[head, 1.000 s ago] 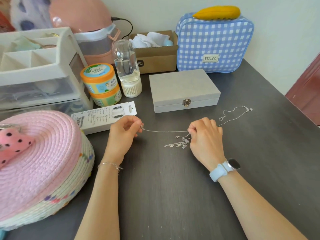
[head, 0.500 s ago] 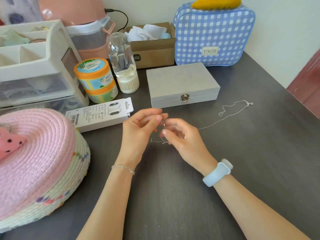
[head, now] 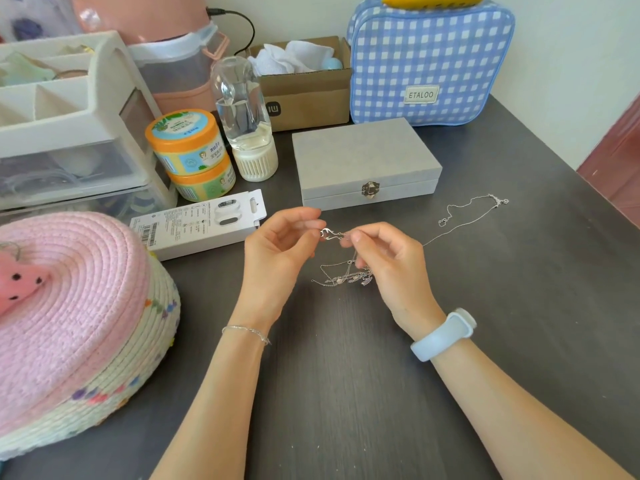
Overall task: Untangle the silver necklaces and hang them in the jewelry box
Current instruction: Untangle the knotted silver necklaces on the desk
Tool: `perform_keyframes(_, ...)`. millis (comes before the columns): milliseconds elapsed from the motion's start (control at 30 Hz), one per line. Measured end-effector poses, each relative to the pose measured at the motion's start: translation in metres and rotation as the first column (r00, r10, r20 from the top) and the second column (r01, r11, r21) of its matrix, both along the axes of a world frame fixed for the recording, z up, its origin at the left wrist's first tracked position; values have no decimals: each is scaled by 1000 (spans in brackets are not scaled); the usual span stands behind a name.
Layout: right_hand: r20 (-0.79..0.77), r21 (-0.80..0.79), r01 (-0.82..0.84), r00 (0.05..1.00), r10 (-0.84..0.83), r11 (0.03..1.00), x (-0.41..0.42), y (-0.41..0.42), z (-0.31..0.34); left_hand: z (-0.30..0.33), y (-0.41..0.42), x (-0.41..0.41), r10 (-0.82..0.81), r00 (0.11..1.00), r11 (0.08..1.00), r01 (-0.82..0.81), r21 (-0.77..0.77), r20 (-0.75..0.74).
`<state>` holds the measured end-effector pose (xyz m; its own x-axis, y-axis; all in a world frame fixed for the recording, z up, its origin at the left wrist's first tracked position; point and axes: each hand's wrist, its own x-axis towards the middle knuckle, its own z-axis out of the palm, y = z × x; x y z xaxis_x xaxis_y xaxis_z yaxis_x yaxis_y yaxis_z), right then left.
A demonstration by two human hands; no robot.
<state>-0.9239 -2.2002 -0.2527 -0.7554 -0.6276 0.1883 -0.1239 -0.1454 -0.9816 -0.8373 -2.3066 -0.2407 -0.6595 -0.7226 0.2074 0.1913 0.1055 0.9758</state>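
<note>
Now, step: I am working the small silver lobster clasp [head: 326,233] of the thin silver charm necklace [head: 346,277], held up between both hands.
Change: a second ago the hands were spread wide with the chain stretched taut between them; they have since come together, so the pulling-apart looks finished and the clasp is the present concern.
Left hand [head: 277,251]: fingers curled inward, fingertips pinching the clasp.
Right hand [head: 388,261]: thumb and forefinger pinching the chain just beside the clasp; the charms dangle in loose loops under it.
Second necklace: a finer silver chain [head: 474,213] lies on the dark wood-grain table [head: 346,393], trailing toward the right hand; whether it is fully free of the first I cannot tell.
Jewelry box: the flat grey velvet box with a brass latch [head: 363,157] sits closed just behind the hands.
Meaning: nothing is hung yet; the lid must be opened first.
</note>
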Motion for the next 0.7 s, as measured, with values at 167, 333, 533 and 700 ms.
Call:
perform_keyframes(167,123,16,-79,989,76,997,-3,0,1,1,-1,1,37,999,999,-37,-28,19)
perform_keyframes(333,208,62,-226,955,209,972,-6,3,5,1,-9,5,90,995,991,-87,99,-30)
perform_keyframes(533,245,36,-393,895,373,919,-15,8,4,4,-11,6,83,992,963,-55,262,-94)
perform_keyframes(700,236,12,-249,942,240,968,-17,6,2,6,-10,5,-89,952,858,222,463,-292)
